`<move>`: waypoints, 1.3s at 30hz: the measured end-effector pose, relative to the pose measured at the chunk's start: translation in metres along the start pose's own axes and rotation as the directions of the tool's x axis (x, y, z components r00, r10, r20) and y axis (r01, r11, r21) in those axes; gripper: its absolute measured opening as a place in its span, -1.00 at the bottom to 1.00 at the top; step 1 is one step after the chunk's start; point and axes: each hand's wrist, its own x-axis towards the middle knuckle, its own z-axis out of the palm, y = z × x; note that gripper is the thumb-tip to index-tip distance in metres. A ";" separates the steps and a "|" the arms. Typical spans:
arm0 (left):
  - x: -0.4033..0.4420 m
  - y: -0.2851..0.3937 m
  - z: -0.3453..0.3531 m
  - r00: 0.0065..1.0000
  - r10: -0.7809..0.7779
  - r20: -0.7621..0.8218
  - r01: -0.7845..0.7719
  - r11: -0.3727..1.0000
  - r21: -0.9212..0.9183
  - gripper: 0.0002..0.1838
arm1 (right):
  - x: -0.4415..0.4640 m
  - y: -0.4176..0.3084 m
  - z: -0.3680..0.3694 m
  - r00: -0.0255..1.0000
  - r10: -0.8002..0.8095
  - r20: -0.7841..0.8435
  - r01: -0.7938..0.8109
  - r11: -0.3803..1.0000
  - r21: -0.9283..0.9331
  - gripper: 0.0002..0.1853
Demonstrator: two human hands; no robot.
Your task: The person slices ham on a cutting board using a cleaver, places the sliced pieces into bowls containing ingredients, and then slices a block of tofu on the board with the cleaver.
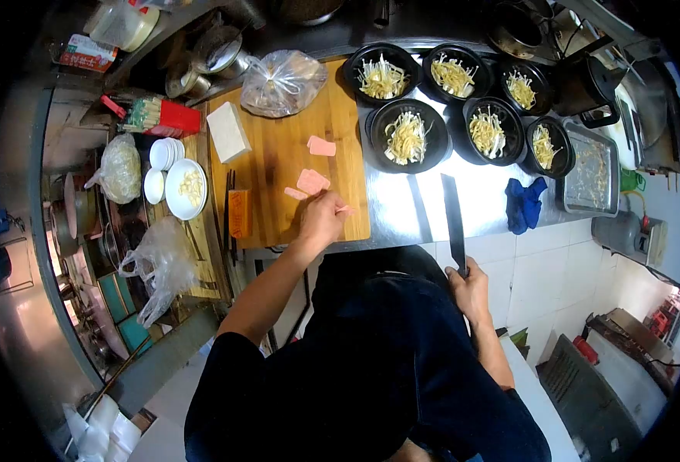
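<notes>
My left hand is over the front right part of the wooden cutting board, its fingers pinched on a small pink slice of luncheon meat. Just beyond those fingers lie more pink slices, and another pair of slices rests farther back on the board. My right hand grips a kitchen knife by its handle. The blade points away from me, beside the counter's front edge, and touches no food.
Several black bowls with enoki mushrooms stand on the steel counter. A white block, a tied plastic bag and an orange packet are on the board. To the right are a blue cloth and a metal tray.
</notes>
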 end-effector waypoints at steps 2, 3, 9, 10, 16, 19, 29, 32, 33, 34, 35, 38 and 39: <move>0.018 0.018 -0.014 0.999 0.030 -0.011 -0.031 0.997 -0.074 -0.82 | -0.002 0.003 -0.001 1.000 0.001 -0.017 -0.001 1.000 0.028 -0.63; 0.037 0.037 -0.026 0.995 -0.094 0.041 0.100 0.978 -0.186 -0.82 | -0.003 0.001 -0.003 1.000 -0.003 -0.027 0.003 1.000 0.012 -0.63; 0.183 0.075 -0.034 0.997 -0.079 -0.008 0.063 0.845 -0.531 -0.83 | -0.008 0.004 0.000 0.996 0.053 -0.064 -0.049 0.996 0.072 -0.66; 0.201 0.090 -0.043 0.994 -0.102 -0.033 0.068 0.841 -0.537 -0.82 | -0.009 0.005 0.002 0.995 0.067 -0.070 -0.061 0.995 0.083 -0.65; 0.251 0.069 -0.063 0.974 -0.102 -0.200 0.076 0.988 -0.132 -0.60 | -0.021 0.004 0.008 0.993 0.086 -0.084 -0.081 0.995 0.062 -0.63; 0.211 0.009 -0.078 0.972 -0.041 -0.230 0.006 0.989 -0.151 -0.57 | -0.019 0.006 0.010 0.995 0.087 -0.049 -0.082 0.992 0.092 -0.63; 0.066 -0.098 -0.068 0.990 0.011 -0.140 0.005 0.993 0.118 -0.78 | 0.017 -0.014 0.005 0.976 -0.096 0.197 0.128 0.979 -0.157 -0.54; 0.078 -0.072 -0.058 0.987 0.067 -0.147 -0.039 0.981 0.188 -0.76 | 0.019 -0.024 0.008 0.969 -0.109 0.223 0.161 0.960 -0.229 -0.52; 0.086 -0.069 -0.050 0.986 0.068 -0.153 -0.040 0.983 0.181 -0.76 | 0.018 -0.026 0.009 0.970 -0.103 0.222 0.152 0.965 -0.214 -0.52; 0.095 -0.067 -0.043 0.963 0.162 -0.214 -0.116 0.970 0.214 -0.75 | 0.017 -0.029 0.011 0.971 -0.098 0.217 0.142 0.970 -0.197 -0.52; 0.101 -0.060 -0.042 0.929 0.256 -0.268 -0.189 0.949 0.251 -0.73 | 0.015 -0.030 0.011 0.973 -0.101 0.209 0.143 0.969 -0.201 -0.52; 0.113 -0.046 -0.047 0.981 0.188 -0.054 -0.157 0.919 0.362 -0.70 | 0.004 -0.030 0.011 0.974 -0.112 0.196 0.154 0.965 -0.212 -0.52; 0.116 -0.045 -0.046 0.979 0.196 -0.050 -0.165 0.918 0.361 -0.70 | 0.002 -0.022 0.012 0.976 -0.109 0.189 0.149 0.966 -0.211 -0.52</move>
